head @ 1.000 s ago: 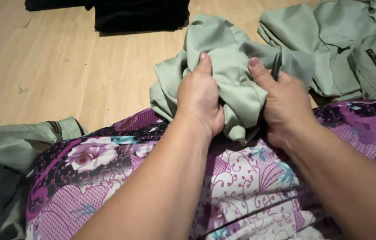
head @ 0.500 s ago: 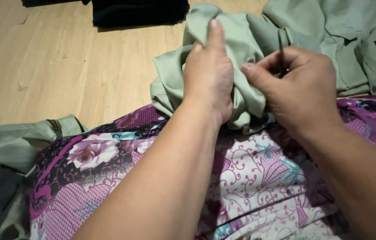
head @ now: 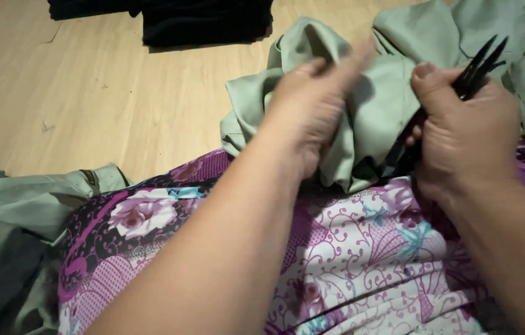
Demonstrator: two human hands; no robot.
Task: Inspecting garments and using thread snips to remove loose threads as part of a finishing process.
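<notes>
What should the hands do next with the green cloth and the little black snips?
Probably bring the black snips down to the fold. The right hand holds them pointing up, away from the green cloth, while the left hand, blurred, bunches that cloth on the flowered lap.

Warm, moderately dim indoor light, even across the pale wooden plank floor (head: pixel 88 105). Soft shadows beneath both forearms. Left hand (head: pixel 309 111) smeared by motion blur toward 1 o'clock; right hand (head: pixel 467 133) sharper. No glare. Dark corner at 7 o'clock.
</notes>
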